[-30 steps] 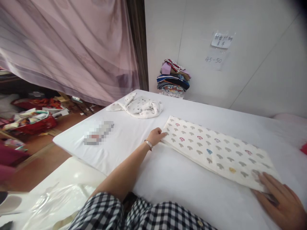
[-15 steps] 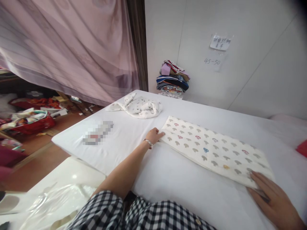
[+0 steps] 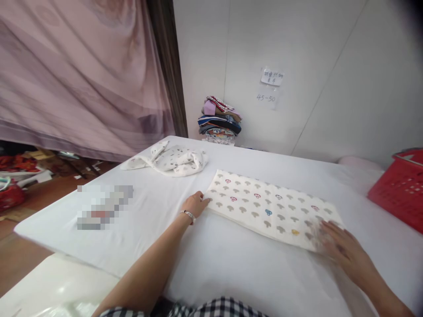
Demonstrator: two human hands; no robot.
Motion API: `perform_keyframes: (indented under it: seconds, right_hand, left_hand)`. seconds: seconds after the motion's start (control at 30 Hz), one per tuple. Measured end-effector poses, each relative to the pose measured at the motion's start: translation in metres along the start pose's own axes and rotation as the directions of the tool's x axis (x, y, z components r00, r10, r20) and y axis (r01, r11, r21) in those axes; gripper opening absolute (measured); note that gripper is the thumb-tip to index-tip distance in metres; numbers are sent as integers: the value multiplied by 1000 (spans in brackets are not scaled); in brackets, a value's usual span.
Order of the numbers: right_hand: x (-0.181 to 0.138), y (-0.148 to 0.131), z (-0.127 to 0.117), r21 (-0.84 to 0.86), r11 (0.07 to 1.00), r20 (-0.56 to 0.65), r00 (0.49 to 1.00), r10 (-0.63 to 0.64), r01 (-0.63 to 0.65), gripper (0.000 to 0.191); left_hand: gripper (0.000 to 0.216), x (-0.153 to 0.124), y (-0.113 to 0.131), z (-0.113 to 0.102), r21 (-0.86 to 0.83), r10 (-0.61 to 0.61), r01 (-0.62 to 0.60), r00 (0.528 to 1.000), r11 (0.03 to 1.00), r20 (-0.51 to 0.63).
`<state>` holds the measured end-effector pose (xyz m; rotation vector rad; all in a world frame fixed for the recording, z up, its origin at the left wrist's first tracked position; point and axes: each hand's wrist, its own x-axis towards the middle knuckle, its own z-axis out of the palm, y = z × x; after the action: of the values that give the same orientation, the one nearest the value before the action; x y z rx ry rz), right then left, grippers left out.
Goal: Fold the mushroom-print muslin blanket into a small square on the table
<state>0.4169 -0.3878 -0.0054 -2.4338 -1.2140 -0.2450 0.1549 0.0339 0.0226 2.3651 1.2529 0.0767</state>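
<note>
A folded white cloth (image 3: 254, 204) printed with grey mushrooms and a few coloured ones lies as a long strip on the white-covered table. My left hand (image 3: 194, 205), with a bracelet at the wrist, pinches the cloth's left end between thumb and fingers. At the other end, my right hand (image 3: 343, 246) rests palm down on the near right corner, fingers stretched out and slightly blurred. Farther back on the left is a crumpled white cloth (image 3: 178, 159) with small dark prints, apart from both hands.
A pixelated object (image 3: 105, 209) lies on the table's left part. Folded fabrics form a stack (image 3: 220, 121) by the wall at the back. A red plastic basket (image 3: 398, 189) stands at the right. Pink curtains (image 3: 82, 79) hang at the left.
The view has turned right, bringing the red basket into sight. My right hand has shifted slightly on the cloth's right end. My left hand stays at the left end.
</note>
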Motion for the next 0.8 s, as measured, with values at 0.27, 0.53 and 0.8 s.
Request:
perform_keyframes:
  seconds: [0.27, 0.53, 0.8]
  right_hand:
    - [136, -105, 42, 126, 989, 190, 976, -105, 82, 42]
    - [234, -151, 110, -67, 990, 290, 952, -97, 122, 51]
    - [255, -148, 124, -166, 984, 329, 944, -5, 63, 45]
  left_hand:
    - [29, -6, 3, -2, -10, 22, -22, 1000, 1000, -3]
    - [25, -6, -2, 4, -36, 56, -57, 998, 998, -26]
    - [25, -7, -7, 7, -46, 91, -92, 996, 995, -17]
